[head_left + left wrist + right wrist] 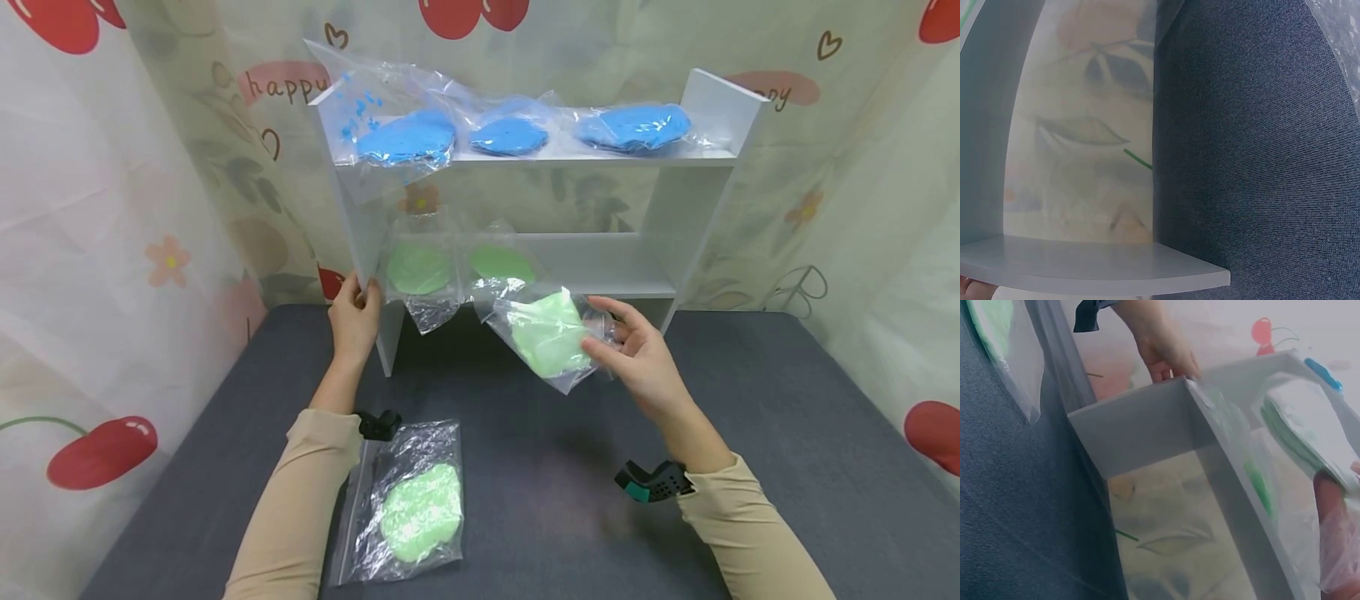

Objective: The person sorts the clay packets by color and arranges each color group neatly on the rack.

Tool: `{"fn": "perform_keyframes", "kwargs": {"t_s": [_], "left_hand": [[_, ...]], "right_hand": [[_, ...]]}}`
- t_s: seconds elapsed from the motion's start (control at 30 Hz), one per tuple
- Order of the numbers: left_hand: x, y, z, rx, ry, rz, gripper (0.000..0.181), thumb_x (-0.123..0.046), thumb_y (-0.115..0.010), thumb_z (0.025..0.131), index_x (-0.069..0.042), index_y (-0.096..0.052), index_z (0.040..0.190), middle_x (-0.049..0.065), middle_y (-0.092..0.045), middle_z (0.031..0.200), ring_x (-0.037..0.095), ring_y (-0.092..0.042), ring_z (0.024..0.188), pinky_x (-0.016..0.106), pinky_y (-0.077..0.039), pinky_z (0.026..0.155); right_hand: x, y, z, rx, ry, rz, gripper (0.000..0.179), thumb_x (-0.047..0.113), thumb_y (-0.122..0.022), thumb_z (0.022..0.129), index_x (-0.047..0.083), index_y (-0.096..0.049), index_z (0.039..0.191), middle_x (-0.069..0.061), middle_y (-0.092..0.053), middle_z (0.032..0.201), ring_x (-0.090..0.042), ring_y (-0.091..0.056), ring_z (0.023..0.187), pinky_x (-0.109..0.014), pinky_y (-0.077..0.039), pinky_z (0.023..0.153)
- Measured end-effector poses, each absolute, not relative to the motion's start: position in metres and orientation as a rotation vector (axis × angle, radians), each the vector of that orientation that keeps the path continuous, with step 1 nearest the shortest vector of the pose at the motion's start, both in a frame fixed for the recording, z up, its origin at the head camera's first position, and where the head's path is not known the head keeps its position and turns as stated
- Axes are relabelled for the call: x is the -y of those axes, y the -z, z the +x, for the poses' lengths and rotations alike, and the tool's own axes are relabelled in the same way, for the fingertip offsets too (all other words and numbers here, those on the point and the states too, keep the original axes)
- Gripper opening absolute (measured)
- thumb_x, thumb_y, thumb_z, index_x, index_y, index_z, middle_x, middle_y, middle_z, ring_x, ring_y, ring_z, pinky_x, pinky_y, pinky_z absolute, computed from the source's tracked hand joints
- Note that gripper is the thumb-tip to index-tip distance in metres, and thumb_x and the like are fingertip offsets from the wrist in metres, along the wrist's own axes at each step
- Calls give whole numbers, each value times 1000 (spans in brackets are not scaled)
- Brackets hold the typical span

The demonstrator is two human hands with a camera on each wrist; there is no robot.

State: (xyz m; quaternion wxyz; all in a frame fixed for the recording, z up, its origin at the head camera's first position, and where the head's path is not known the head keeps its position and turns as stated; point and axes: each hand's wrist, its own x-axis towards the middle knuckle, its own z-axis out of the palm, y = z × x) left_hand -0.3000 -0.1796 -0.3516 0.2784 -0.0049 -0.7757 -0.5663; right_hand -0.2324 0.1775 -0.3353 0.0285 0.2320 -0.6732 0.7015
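Note:
My left hand (pixel 356 321) grips the front edge of the left side panel of a white shelf unit (pixel 652 217). In the right wrist view, the left hand's fingers (pixel 1163 372) curl at that panel's edge. My right hand (pixel 637 354) pinches a clear plastic bag with a light green, flat, layered pad inside (pixel 551 333), held in front of the middle shelf. On that shelf, to its left, lie two more clear bags with green pads (pixel 420 268) (pixel 501 263); the held bag overlaps the nearer one in the head view.
Several clear bags with blue contents (pixel 513 136) lie along the top shelf. Another bagged green pad (pixel 422 512) is flat on the dark grey table (pixel 540 533), by the left forearm. A patterned curtain (pixel 187 167) surrounds the table; a thin cable (pixel 806 287) lies at the back right.

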Motion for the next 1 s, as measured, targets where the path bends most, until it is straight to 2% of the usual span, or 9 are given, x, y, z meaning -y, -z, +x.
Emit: {"fn": "perform_keyframes", "kwargs": {"t_s": [0.17, 0.23, 0.4, 0.5, 0.8, 1.0], "left_hand": [[179, 351, -299, 2075, 1524, -11, 39, -24, -45, 97, -13, -52, 133, 17, -57, 131, 34, -58, 116, 51, -51, 84], [179, 351, -299, 2078, 1524, -10, 39, -24, -45, 97, -13, -52, 133, 18, -56, 131, 34, -57, 117, 51, -51, 85], [179, 351, -299, 2084, 1526, -9, 39, -24, -45, 97, -13, -51, 134, 18, -56, 132, 35, -57, 118, 52, -51, 87], [179, 350, -298, 2082, 1532, -8, 39, -24, -45, 97, -13, -51, 134, 17, -56, 131, 34, -57, 117, 52, -51, 85], [179, 350, -299, 2083, 1534, -6, 40, -23, -45, 97, -13, -50, 135, 18, -56, 131, 34, -58, 116, 52, -51, 84], [179, 352, -299, 2080, 1514, -5, 39, -25, -45, 97, -14, -51, 134, 18, -56, 131, 34, -58, 116, 52, -52, 82]], "right_hand": [[-176, 330, -234, 1989, -2196, 619, 57, -2, -58, 88, 13, -37, 139, 7, -64, 87, -3, -60, 69, -16, -50, 60], [-174, 328, -235, 1955, -2200, 586, 55, -2, -59, 88, 13, -40, 137, 6, -62, 84, -3, -58, 67, -16, -49, 58], [-171, 327, -238, 1904, -2185, 538, 38, -4, -59, 87, 14, -57, 120, 3, -57, 103, -2, -57, 69, -15, -51, 60], [-170, 326, -238, 1888, -2192, 515, 34, -4, -60, 86, 15, -61, 115, 3, -55, 109, -1, -56, 67, -14, -51, 60], [-168, 320, -242, 1833, -2193, 465, 31, -1, -63, 85, 8, -62, 115, 2, -57, 98, -1, -57, 64, -12, -51, 59], [-166, 317, -244, 1827, -2190, 436, 33, 0, -63, 86, 3, -60, 119, 1, -55, 111, 1, -58, 69, -12, -52, 63]]}}
